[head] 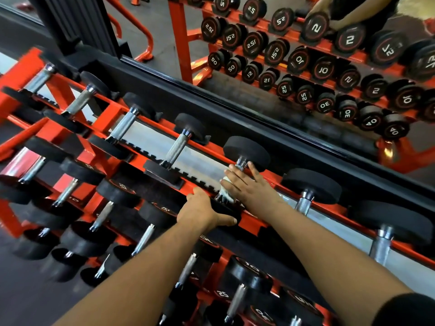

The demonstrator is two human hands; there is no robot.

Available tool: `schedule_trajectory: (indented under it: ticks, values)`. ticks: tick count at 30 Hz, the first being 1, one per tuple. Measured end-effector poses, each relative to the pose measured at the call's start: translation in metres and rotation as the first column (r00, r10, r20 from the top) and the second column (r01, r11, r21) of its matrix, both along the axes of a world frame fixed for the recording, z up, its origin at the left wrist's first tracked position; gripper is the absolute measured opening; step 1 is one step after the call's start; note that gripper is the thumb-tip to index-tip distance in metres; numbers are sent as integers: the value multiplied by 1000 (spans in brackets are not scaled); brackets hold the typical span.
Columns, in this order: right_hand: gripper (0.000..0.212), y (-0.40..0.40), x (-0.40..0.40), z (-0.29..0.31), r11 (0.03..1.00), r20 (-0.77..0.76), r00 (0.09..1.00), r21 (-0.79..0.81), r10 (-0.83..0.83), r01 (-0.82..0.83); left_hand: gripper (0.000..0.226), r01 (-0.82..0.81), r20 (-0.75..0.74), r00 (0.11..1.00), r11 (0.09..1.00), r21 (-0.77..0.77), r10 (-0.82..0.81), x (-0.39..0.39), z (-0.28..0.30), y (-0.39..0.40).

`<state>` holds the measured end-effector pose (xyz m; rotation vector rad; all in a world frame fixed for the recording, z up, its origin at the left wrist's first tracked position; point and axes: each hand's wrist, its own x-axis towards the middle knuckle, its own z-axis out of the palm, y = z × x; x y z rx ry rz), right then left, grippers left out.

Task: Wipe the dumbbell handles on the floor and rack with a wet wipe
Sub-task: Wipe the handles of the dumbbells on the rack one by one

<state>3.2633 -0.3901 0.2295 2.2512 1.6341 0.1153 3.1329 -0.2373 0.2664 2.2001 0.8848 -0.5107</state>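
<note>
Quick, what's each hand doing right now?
Left hand: grips the near dumbbell head.
Right hand: fingers straight, presses the wet wipe on the handle.

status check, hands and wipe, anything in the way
Left hand grips the near head of the dumbbell on the top rack. Right hand presses the wet wipe on its handle. Nothing blocking.
</note>
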Motion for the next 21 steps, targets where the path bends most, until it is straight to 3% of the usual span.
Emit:
schedule_trajectory:
  ticks: [6,11,16,21]
  values:
    - [41,39,-8,23,994,0,995,-32,-101,101,116,0,6,1000,1000,8,0,-1,4,-1]
    - [67,3,-15,3,976,2,978,67,-210,209,117,11,-6,1000,1000,3,-11,1,1,1]
    - [56,41,-16,14,958,108,954,-27,-281,285,115,10,-20,1000,1000,3,-10,1,5,1]
    - [63,14,-10,14,969,-72,968,42,-242,245,114,18,-13,1000,1000,7,-18,0,6,2]
